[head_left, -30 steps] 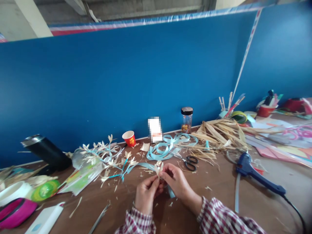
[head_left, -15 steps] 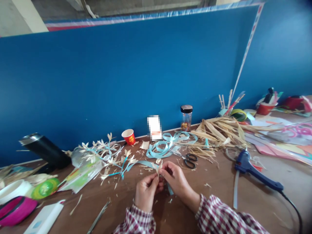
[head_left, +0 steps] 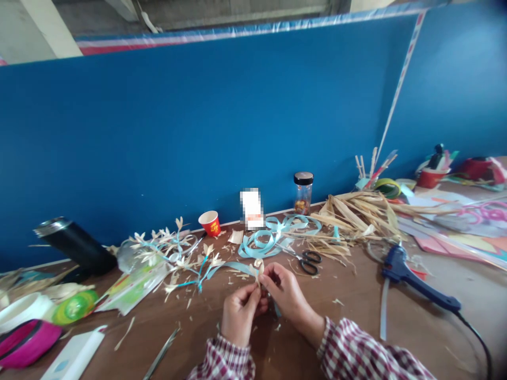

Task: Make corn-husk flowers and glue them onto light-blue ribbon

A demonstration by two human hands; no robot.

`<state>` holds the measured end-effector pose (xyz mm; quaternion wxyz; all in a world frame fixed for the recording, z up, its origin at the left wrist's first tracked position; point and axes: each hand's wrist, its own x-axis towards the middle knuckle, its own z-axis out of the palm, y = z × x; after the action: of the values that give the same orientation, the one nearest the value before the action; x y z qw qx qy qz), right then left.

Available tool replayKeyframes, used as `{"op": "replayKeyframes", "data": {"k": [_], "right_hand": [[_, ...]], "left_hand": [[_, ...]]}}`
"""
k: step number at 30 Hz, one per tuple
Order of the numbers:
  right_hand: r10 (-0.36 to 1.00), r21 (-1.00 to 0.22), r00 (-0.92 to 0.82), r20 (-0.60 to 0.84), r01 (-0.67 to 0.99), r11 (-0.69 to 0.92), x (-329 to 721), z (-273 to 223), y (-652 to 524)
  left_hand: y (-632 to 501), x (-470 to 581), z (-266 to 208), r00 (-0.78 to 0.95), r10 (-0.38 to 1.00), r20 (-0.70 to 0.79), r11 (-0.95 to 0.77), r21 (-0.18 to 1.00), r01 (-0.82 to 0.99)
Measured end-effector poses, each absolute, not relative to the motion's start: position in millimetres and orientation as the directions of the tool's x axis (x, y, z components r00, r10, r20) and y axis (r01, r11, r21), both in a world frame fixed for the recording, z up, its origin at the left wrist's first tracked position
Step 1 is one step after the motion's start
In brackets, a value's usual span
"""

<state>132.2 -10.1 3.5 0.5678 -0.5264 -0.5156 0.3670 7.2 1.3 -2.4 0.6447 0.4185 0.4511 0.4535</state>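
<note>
My left hand (head_left: pixel 241 311) is closed, thumb and fingers pinching the base of a small pale flower (head_left: pixel 258 270) that looks made of dried husk. From the other side, the fingertips of my right hand (head_left: pixel 287 295) pinch the same flower. A light blue ribbon (head_left: pixel 233 265) runs behind the hands, and a bit of blue shows below the right fingers. Left of the hands lies a sprig of pale flowers on blue-wrapped stems (head_left: pixel 199 279). Black-handled scissors (head_left: pixel 310 262) rest just beyond my right hand. The exact grip of the fingertips is partly hidden.
Loops of blue ribbon (head_left: pixel 257 244), a red paper cup (head_left: pixel 210 224) and a lidded jar (head_left: pixel 303 194) stand along the blue partition. Dried husks (head_left: pixel 356 211) and a blue glue gun (head_left: pixel 415 282) are to the right. A black bottle (head_left: pixel 77 245) and tweezers (head_left: pixel 161 353) are left.
Almost nothing differs. Both hands stay pinched on the flower with only tiny finger shifts, and the whole view has moved slightly.
</note>
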Motion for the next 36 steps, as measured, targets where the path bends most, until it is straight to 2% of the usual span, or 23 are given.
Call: {"op": "replayKeyframes", "data": {"k": [15,28,32,36], "right_hand": [[0.958,-0.978,0.208,0.197,0.114,0.176,129.9,-3.3,-8.5],[0.964,-0.977,0.163,0.208,0.083,0.197,127.7,0.0,-11.4],[0.970,-0.976,0.107,0.217,-0.001,0.219,128.6,6.5,-14.9],[0.983,-0.964,0.037,0.178,-0.196,0.182,127.3,9.1,-15.7]], "left_hand": [[-0.4,9.6,-1.7,0.139,0.967,-0.212,0.236,0.953,-0.187],[-2.0,9.8,1.3,-0.020,0.995,-0.102,0.097,0.980,-0.174],[0.0,8.5,1.1,-0.003,0.993,-0.121,0.117,0.968,-0.224],[-1.3,7.6,4.2,0.038,0.995,-0.092,0.098,0.971,-0.220]]}}
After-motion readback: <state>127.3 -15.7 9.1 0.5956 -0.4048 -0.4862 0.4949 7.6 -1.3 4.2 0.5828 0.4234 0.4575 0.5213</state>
